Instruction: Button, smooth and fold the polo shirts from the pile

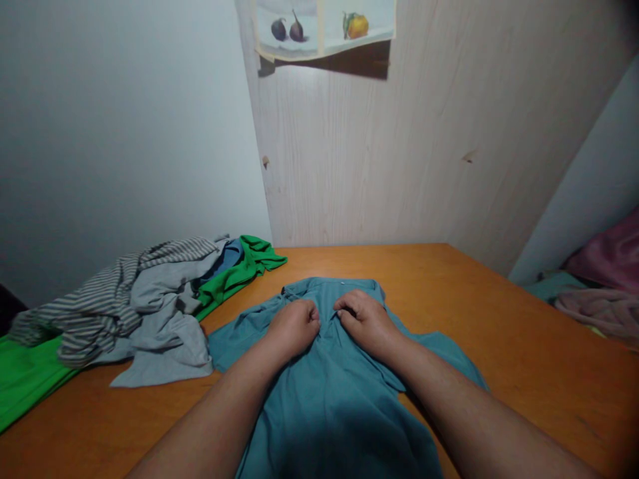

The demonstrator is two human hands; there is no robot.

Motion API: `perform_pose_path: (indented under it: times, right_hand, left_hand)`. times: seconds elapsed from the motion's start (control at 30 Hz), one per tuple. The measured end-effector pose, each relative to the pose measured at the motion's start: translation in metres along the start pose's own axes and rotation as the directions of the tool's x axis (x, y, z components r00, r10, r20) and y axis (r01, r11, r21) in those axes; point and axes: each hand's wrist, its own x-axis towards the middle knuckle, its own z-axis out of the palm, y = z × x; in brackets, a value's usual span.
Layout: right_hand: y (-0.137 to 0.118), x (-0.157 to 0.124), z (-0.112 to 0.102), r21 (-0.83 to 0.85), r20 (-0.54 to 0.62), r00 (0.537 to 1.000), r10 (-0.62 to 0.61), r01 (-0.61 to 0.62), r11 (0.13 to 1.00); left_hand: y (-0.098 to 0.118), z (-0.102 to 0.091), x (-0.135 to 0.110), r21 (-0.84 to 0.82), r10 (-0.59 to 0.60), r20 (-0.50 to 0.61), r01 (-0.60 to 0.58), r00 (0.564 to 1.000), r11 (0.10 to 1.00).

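A teal shirt (329, 392) lies spread over the table in front of me, its collar end away from me and a sleeve out to each side. My left hand (295, 324) is closed, fingertips pinching the cloth just left of the shirt's middle line. Facing it across a small gap, my right hand (363, 318) also pinches the fabric below the collar. Between the two hands the cloth is drawn into small creases. Whether a button sits under the fingertips cannot be made out.
On the left of the orange-brown table (419, 266) lies a heap of clothes: a striped garment (107, 299), a grey garment (172, 326) and bright green cloth (224, 289). Pink fabric (606, 253) is piled at the far right. Pictures of fruit (324, 30) hang on the back wall.
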Motion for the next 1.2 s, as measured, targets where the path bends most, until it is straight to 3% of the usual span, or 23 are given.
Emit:
perform_pose_path:
  times: [0.1, 0.3, 0.6, 0.83, 0.97, 1.13, 1.2]
  right_hand:
    - [0.000, 0.000, 0.001, 0.024, -0.036, 0.999, -0.026, 0.027, 0.999]
    - [-0.006, 0.003, -0.003, 0.057, -0.141, 0.988, -0.068, 0.077, 0.995]
    - [-0.031, 0.002, -0.014, 0.091, -0.232, 0.969, -0.080, 0.104, 0.990]
    - [-0.044, -0.001, -0.019, -0.032, -0.190, 0.982, 0.006, -0.013, 0.999]
    - [-0.046, -0.003, -0.019, -0.100, -0.170, 0.985, 0.043, -0.060, 0.993]
    - [-0.048, -0.003, -0.019, -0.046, -0.181, 0.968, 0.172, -0.183, 0.982]
    - [-0.049, -0.003, -0.018, -0.003, -0.158, 0.973, 0.169, -0.172, 0.985]
  left_hand:
    - [0.000, 0.002, 0.003, -0.119, 0.028, -0.009, -0.029, 1.000, 0.993]
    - [0.008, -0.005, 0.002, -0.373, 0.114, -0.163, -0.168, 0.980, 0.913]
    - [0.025, -0.019, -0.010, -0.340, 0.173, -0.219, -0.241, 0.960, 0.909]
    - [0.026, -0.020, -0.014, -0.170, 0.184, -0.227, -0.224, 0.956, 0.960]
    - [0.033, -0.022, -0.017, -0.309, 0.170, -0.176, -0.218, 0.970, 0.926]
    - [0.038, -0.025, -0.019, -0.428, 0.119, -0.151, -0.173, 0.981, 0.887]
    - [0.038, -0.026, -0.019, -0.469, 0.107, -0.139, -0.160, 0.984, 0.869]
